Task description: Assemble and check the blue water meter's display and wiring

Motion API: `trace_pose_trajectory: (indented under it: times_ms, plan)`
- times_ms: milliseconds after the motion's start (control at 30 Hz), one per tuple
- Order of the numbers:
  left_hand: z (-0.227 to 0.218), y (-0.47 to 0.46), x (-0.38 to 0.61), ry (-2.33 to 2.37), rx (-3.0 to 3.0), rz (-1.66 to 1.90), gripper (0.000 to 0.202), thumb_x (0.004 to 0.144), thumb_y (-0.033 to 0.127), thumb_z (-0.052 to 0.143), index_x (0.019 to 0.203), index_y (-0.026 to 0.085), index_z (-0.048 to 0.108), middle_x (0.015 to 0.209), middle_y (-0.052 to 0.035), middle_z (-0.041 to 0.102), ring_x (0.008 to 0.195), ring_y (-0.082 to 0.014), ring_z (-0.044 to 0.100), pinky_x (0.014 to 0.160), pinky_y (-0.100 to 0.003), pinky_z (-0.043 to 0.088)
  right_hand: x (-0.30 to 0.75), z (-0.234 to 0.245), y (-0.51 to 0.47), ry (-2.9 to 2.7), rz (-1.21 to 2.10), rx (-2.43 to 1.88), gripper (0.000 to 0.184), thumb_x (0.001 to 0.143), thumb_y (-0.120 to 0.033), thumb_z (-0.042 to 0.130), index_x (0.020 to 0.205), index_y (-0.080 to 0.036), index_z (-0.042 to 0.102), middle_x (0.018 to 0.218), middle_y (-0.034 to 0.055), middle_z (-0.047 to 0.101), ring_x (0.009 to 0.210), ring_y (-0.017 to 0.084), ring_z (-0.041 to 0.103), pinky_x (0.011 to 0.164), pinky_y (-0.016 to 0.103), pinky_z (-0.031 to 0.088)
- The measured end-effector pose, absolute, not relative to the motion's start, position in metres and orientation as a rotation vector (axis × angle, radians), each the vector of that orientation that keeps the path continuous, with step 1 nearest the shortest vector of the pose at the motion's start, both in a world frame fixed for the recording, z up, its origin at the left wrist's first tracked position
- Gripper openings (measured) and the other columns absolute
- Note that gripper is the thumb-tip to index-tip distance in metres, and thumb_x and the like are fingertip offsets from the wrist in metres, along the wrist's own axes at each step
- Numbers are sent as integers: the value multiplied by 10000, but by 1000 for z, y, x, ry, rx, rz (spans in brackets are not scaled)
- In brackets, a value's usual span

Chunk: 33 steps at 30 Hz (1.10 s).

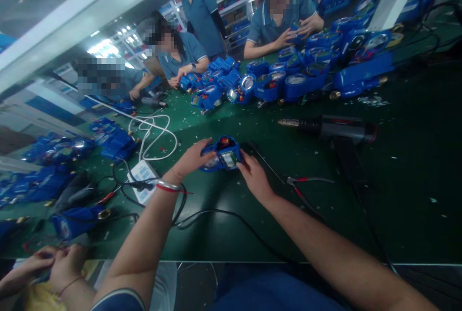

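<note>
A: We've got both hands on the blue meter housing (221, 153), sitting on the green bench (397, 195) right in front of us. Left hand (193, 157) curls round its left end, fingers closed on the casing.

B: And the right hand (254, 176) pinches the right edge, thumb up near the small display window. A firm grip on both sides, we'd say.

A: To do this well, we'd keep the housing flat on the mat, steady it with the left, and let the right fingertips do the fine work without covering the display.

B: Careful of the black cable (216, 214) looping under our wrists; it could snag.

A: Around us, a heat gun (335, 128) lies just beyond, cutters with red handles (303, 190) near the right hand, a white power strip (142, 176) to the left.

B: Plastic scraps litter the mat. Piles of blue housings (288, 80) sit across the bench, where co-workers in blue shirts handle more.
</note>
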<state>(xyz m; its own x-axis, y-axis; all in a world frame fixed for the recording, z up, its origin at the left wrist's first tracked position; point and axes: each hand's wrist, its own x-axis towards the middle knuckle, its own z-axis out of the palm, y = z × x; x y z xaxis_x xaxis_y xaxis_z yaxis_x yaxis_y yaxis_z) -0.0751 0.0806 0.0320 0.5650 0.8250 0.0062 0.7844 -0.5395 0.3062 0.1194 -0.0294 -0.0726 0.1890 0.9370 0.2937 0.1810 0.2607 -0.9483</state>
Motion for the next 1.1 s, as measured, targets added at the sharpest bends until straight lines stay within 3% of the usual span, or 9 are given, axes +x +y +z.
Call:
trace_pose_trajectory:
  times_ms: [167,600,767,833,933,1033,1100]
  plan:
    - [40,91,-71,1309,2337,9,663,792,614,438,1290,177,474,1253,-80,572,1101,-250,552,945,-334,410,121,-61,-36,-1354,628,-1174,426,920,-283,420,1343,-227,429,1140,94,528,1026,206,530,931,345,425]
    - [40,23,-41,1610,2191,70,646,850,631,223,995,161,643,960,-97,688,867,-254,630,779,-333,457,139,-44,-48,-1246,525,-1182,367,940,-313,373,1242,-184,537,1111,106,551,1043,211,526,950,350,404]
    - [36,7,-44,1634,2035,85,660,845,653,229,1179,176,540,948,-87,691,758,-237,652,675,-331,487,145,-46,-42,-1124,673,-1116,341,913,-337,430,1164,-182,601,1105,97,585,1055,213,531,971,355,377]
    - [36,2,-45,1650,2044,89,664,852,641,236,1297,189,436,1029,-97,673,803,-243,655,704,-347,495,146,-49,-39,-1076,720,-1123,341,904,-366,441,1131,-187,622,1095,91,604,1028,216,550,938,356,405]
    - [36,-4,-43,1659,2186,104,645,875,591,262,1371,185,334,1198,-128,594,1058,-277,585,890,-403,445,146,-54,-36,-991,825,-1125,373,891,-421,444,1112,-190,635,1074,83,633,917,209,598,808,338,479]
    - [38,-7,-38,1631,2403,212,612,889,518,328,1386,162,294,1274,-150,523,1172,-279,504,992,-444,373,146,-57,-34,-917,927,-1106,402,867,-460,463,1100,-188,647,1000,68,668,801,193,618,691,307,499]
    - [41,-6,-33,1562,2559,350,593,881,465,402,1381,164,296,1325,-145,468,1222,-261,453,1034,-439,340,147,-59,-32,-874,973,-1084,405,850,-475,482,1086,-195,656,973,54,679,799,191,619,690,299,496]
